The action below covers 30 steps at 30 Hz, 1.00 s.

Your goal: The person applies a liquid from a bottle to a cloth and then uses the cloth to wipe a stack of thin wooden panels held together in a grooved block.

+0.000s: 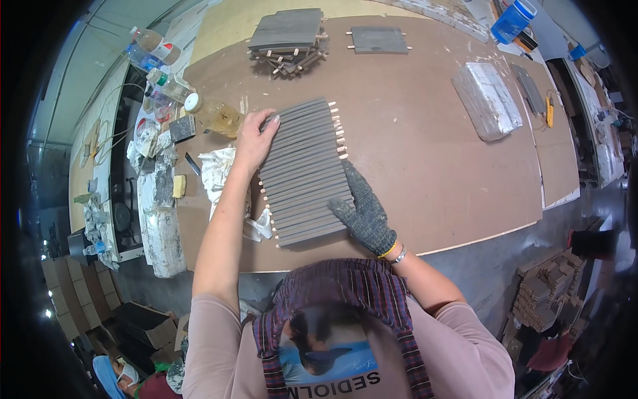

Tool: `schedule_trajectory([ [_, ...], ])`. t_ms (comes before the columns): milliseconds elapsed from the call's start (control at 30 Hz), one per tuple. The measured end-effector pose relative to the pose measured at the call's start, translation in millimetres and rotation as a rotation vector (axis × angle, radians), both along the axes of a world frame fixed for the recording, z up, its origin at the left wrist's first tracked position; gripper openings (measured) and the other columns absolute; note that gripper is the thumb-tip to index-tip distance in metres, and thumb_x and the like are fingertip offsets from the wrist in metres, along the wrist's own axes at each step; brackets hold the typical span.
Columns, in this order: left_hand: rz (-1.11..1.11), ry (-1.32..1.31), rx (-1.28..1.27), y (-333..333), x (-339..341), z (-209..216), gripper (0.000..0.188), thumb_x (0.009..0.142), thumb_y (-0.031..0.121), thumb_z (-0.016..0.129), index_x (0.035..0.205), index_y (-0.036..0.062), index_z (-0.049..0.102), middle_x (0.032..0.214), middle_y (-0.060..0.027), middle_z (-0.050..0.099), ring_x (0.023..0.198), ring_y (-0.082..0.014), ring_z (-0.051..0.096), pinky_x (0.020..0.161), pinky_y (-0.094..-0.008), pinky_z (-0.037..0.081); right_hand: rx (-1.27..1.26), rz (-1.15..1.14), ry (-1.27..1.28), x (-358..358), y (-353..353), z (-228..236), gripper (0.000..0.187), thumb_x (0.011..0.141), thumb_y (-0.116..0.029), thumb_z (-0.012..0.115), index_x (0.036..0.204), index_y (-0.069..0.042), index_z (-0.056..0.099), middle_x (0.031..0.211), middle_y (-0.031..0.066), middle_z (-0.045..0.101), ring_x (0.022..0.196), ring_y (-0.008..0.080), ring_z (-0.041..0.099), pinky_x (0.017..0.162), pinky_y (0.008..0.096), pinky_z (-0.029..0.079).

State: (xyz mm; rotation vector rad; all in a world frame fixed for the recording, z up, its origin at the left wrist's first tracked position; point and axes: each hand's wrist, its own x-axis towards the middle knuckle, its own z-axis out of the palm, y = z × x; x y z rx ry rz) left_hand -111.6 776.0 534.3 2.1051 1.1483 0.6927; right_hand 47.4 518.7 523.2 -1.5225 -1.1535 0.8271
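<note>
In front of me a row of thin grey panels [302, 176] lies packed side by side, with pale wooden pegs sticking out at both ends. My bare left hand [256, 138] grips the row's far left corner, thumb on top. Some of its fingers are hidden. My right hand [362, 213], in a dark grey knit glove, holds the near right side; its thumb rests on top and its fingers lie along the pegged edge. Farther off stands an uneven stack of similar panels [286, 30], and a single pegged panel [377, 40] lies to its right.
Bottles, one with yellowish liquid [216, 116], line the left side by white crumpled cloth [218, 174] and a yellow block [179, 187]. To the right lie a wrapped silver-white block [488, 103], a yellow cutter [549, 112] and a blue container [513, 21]. The brown tabletop [432, 179] ends near me.
</note>
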Motion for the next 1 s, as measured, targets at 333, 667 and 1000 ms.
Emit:
schedule_trajectory([
  [333, 0.021, 0.15, -0.129, 29.5, 23.0, 14.3, 0.031, 0.094, 0.032, 0.065, 0.111, 0.0064, 0.074, 0.099, -0.0164, 0.074, 0.091, -0.0319, 0.07, 0.084, -0.0383, 0.053, -0.018, 0.016, -0.019, 5.6, 8.8, 1.7, 0.077, 0.092, -0.03, 0.074, 0.152, 0.0, 0.038, 0.151, 0.0246, 0.045, 0.14, 0.0373, 0.043, 0.117, 0.0448, 0.034],
  [667, 0.005, 0.165, -0.118, 38.7, 28.5, 3.6, 0.03, 0.093, 0.029, 0.066, 0.112, 0.0078, 0.075, 0.099, -0.0151, 0.075, 0.091, -0.0262, 0.072, 0.084, -0.034, 0.053, -0.008, 0.024, 0.008, 7.0, 7.1, -2.9, 0.077, 0.092, -0.032, 0.072, 0.153, 0.0, 0.037, 0.151, 0.0244, 0.044, 0.14, 0.038, 0.041, 0.118, 0.0461, 0.032],
  [1000, -0.074, -0.044, -0.321, 45.3, 25.1, 0.2, 0.026, 0.095, 0.019, 0.068, 0.11, -0.001, 0.074, 0.092, -0.0023, 0.073, 0.083, -0.0097, 0.062, 0.079, -0.0259, 0.049, 0.006, 0.029, -0.104, 9.3, 6.3, -11.2, 0.079, 0.092, -0.036, 0.073, 0.152, 0.001, 0.039, 0.151, 0.0252, 0.044, 0.139, 0.0395, 0.042, 0.118, 0.0473, 0.033],
])
